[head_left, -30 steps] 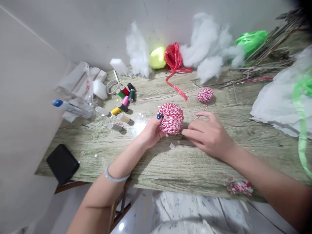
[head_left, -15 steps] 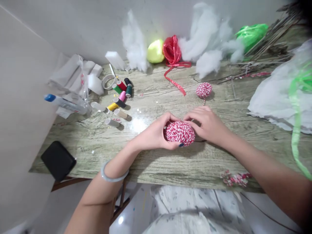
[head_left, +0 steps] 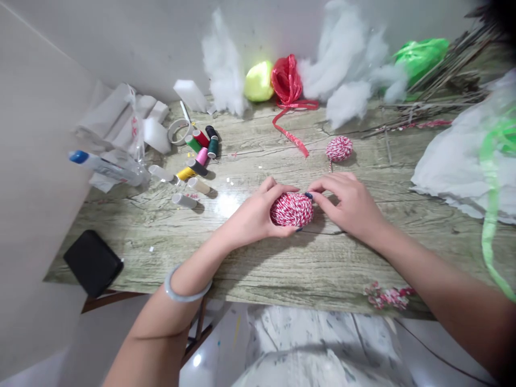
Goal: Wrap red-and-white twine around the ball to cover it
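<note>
Fingers of my left hand clasp the larger yarn ball; my right hand touches it, whether pinching I can't tell

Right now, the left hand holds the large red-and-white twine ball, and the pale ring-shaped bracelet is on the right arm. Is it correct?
No: the head view shows the bracelet on the left arm. The left hand does hold the large twine ball.
</note>
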{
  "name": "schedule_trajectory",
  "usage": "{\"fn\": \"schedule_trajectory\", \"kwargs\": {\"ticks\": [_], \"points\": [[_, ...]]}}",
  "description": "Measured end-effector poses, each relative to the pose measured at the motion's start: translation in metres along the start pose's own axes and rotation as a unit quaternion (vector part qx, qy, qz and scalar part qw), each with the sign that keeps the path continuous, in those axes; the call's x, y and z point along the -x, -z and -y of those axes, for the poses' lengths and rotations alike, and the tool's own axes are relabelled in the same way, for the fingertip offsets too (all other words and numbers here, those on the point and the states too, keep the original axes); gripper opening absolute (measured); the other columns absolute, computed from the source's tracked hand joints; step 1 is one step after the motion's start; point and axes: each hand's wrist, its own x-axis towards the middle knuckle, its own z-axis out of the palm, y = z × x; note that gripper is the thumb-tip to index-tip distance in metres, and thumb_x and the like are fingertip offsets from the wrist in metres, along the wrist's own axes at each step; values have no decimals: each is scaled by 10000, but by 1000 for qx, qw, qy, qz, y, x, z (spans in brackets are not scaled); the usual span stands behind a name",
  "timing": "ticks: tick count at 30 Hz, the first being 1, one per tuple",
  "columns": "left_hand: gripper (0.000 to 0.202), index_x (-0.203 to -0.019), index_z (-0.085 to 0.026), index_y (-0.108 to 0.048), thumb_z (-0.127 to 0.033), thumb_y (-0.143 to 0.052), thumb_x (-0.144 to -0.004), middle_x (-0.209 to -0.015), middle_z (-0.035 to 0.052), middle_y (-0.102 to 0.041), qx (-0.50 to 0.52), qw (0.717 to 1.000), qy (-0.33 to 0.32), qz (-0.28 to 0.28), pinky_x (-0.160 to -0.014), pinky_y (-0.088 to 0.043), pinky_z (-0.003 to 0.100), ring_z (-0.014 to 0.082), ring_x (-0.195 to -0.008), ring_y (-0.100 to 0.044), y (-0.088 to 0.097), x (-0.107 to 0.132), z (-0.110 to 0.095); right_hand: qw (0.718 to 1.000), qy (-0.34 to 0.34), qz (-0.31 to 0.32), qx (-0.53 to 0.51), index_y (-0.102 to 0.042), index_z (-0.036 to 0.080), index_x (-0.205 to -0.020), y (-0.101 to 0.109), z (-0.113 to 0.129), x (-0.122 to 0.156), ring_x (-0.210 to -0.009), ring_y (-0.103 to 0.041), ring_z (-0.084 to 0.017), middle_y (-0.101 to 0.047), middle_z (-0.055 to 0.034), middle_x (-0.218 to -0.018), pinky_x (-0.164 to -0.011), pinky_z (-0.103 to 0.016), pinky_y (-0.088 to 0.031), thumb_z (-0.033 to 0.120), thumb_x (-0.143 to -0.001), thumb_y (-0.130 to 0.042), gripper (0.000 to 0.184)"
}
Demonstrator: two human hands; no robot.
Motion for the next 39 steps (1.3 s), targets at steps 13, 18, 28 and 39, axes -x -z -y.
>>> {"fn": "schedule_trajectory", "kwargs": {"ticks": [13, 18, 28, 39], "points": [[615, -1245, -226, -553, -420, -793, -712, -1098, 68, -479, -44, 993, 36, -108, -1000, -447, 416, 228, -1044, -526, -4, -3, 10, 991, 101, -50, 72, -657, 211, -869, 2, 14, 4, -760, -620, -176, -698, -2, -777, -913, -384, -401, 163, -917, -552, 125], [598, -1226, -201, -516, -335, -792, -712, -1216, 103, -512, -69, 990, 21, -117, -1020, -432, 412, 261, -1166, -519, -6, -3, 9, 988, 122, -46, 82, -639, 215, -878, 2, 14, 4, -755, -609, -162, -692, 2, -772, -912, -360, -398, 174, -937, -538, 125], [456, -1172, -179, -576, -481, -615, -831, -918, 47, -643, 290, 939, 180, -51, -588, -513, 273, 159, -728, -598, -8, -6, 16, 995, 8, -95, 2, -619, 233, -865, 4, 9, 2, -778, -635, -191, -696, -10, -803, -818, -362, -434, 181, -922, -561, 97], [447, -835, -110, -666, -489, -805, -645, -672, 15, -638, 510, 821, 255, -24, -542, -462, 211, 95, -577, -546, -12, -8, 20, 973, -167, -145, -62, -643, 243, -860, 8, -22, -3, -708, -634, -182, -681, 1, -747, -658, -295, -455, 238, -872, -601, 44]]}}
